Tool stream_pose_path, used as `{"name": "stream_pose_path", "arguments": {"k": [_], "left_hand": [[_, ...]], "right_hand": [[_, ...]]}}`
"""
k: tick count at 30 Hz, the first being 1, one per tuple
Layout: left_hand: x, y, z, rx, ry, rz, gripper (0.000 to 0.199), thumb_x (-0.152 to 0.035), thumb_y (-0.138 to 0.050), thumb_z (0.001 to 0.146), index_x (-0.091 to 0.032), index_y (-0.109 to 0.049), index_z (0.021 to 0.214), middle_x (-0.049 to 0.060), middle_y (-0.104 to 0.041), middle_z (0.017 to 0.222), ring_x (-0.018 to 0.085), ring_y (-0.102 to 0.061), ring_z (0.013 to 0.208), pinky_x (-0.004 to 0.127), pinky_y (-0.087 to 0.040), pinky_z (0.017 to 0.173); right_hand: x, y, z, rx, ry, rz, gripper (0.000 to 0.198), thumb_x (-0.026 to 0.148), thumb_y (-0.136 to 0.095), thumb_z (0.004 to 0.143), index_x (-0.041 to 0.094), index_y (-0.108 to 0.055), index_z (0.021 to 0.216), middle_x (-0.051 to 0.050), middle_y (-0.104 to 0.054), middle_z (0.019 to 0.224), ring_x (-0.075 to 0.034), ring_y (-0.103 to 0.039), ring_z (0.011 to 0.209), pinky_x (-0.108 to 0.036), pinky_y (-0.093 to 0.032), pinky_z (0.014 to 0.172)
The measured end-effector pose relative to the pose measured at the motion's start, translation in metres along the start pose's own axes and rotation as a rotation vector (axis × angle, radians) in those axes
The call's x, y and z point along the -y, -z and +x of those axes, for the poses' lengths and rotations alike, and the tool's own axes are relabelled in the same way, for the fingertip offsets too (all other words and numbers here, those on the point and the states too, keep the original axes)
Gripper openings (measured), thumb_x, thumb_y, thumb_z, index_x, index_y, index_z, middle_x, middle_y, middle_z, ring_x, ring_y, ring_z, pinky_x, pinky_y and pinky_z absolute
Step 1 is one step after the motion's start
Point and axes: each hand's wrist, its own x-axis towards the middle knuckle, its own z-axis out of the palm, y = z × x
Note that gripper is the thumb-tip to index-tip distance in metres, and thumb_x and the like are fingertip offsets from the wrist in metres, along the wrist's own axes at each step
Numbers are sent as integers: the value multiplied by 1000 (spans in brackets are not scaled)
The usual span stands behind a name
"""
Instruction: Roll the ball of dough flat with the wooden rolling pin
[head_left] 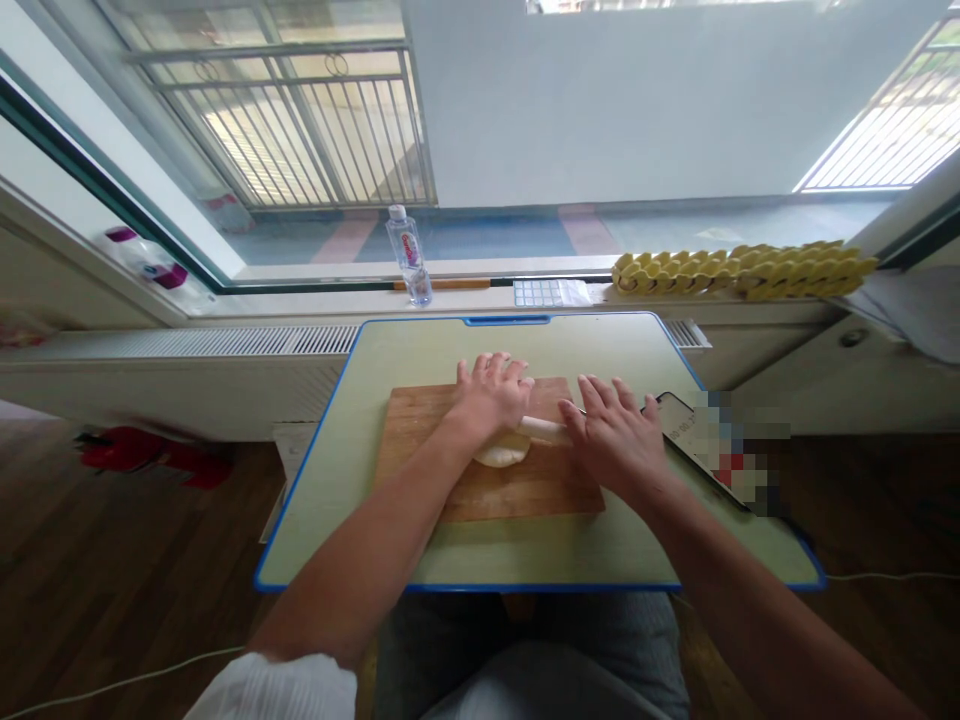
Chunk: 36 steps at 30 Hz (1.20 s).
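A white rolling pin [545, 430] lies across a wooden cutting board [412, 425]. Under it is a pale, flattened piece of dough [502, 453], partly hidden by my left wrist. My left hand [491, 396] rests palm down over the pin's left part, its fingers stretched forward and spread. On the pin's right end lies my right hand [615, 432], also palm down with the fingers extended and apart. Neither hand is wrapped round the pin. The pin's left end is hidden under my left hand.
The board sits on a pale green table [330, 520] with a blue edge. A phone [701, 450], partly blurred out, lies right of my right hand. On the windowsill stand a clear plastic bottle [411, 262] and a yellow scalloped object [735, 272]. A red fire extinguisher [154, 455] lies at left.
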Motion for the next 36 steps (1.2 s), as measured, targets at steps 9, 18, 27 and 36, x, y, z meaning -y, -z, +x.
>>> {"name": "stream_pose_path", "arguments": {"k": [9,18,27,36], "left_hand": [[-16,-4,-92,-169,38,31,53,-48,-29,109,-31,-60,148,6,-52,163,34,-40,154,69,-23,128],[-5,-4,-86,-179,75,35,55,-52,-34,108,-28,-59,151,8,-49,165,35,-40,154,61,-32,127],[7,1,-58,-91,137,27,58,-51,-30,108,-27,-54,154,10,-48,165,34,-40,154,69,-27,126],[-1,-3,-83,-132,94,11,56,-53,-28,109,-32,-58,151,6,-49,164,32,-40,154,67,-25,127]], "right_hand": [[-2,-9,-62,-83,136,58,58,47,-24,112,22,-50,157,-8,-52,161,-33,-37,153,-62,-26,123],[9,-3,-24,-97,137,78,56,45,-26,111,26,-52,156,-8,-50,163,-34,-35,153,-64,-22,124],[21,0,18,-30,104,62,59,46,-24,110,23,-48,159,-7,-47,165,-36,-33,154,-68,-23,123],[14,0,-10,-52,137,37,59,46,-22,111,24,-53,156,-7,-50,163,-35,-35,153,-65,-24,124]]}}
